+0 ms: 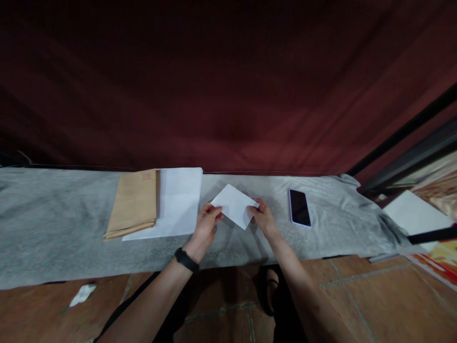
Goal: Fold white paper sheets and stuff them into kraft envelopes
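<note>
A small white sheet of paper (233,206), turned cornerwise, is held between my two hands above the grey cloth. My left hand (207,220) pinches its left corner, thumb on top; a black band circles that wrist. At the opposite corner my right hand (262,216) grips the paper, its thumb also on the upper face. To the left lies a stack of larger white sheets (180,200), partly covered by brown paper envelopes (134,202). A phone (300,207) with a dark screen and a pale purple edge rests to the right of my right hand.
The grey cloth (64,219) covers a long, narrow surface. Behind it hangs a dark red curtain (228,105). Dark metal bars (410,114) and a white panel (417,212) stand at the right. A crumpled white scrap (83,294) lies on the tiled floor (392,300).
</note>
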Available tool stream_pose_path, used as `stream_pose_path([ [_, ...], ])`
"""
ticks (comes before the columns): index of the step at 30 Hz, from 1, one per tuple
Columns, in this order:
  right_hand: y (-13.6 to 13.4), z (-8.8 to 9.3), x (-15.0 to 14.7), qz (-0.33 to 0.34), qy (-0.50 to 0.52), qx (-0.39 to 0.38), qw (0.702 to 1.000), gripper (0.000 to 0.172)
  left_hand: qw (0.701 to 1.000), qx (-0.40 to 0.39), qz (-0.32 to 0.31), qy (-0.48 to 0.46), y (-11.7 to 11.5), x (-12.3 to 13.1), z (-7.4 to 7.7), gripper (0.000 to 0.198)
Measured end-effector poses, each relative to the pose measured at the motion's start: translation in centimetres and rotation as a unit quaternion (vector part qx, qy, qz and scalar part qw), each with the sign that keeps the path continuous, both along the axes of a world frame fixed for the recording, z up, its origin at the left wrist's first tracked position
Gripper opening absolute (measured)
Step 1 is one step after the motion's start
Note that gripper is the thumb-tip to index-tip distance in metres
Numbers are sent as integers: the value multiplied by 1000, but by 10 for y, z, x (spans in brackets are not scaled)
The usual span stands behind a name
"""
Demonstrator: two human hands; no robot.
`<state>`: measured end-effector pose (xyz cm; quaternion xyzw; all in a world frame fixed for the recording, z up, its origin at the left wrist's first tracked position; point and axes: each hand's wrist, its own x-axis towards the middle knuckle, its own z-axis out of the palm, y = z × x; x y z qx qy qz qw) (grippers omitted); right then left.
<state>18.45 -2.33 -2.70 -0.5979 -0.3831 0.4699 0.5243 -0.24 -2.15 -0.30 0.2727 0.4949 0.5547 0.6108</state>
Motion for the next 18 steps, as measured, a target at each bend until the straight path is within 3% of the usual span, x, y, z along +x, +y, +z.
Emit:
stream_pose_path([
  [4, 6, -10, 10, 23, -107, 39, 993, 31, 983, 38, -29, 177, 13, -17, -9, 45],
  [9, 7, -18, 9, -2, -281, 83, 956, 39, 875, 98, -132, 456, 5, -18, -15, 44],
  [13, 6, -21, 3, 12, -377, 102, 920, 45, 826, 79, -159, 535, -4, -15, -10, 52],
  [18, 2, -17, -1, 13, -459, 137, 878, 46, 798, 68, -197, 565, -4, -15, -6, 34],
])
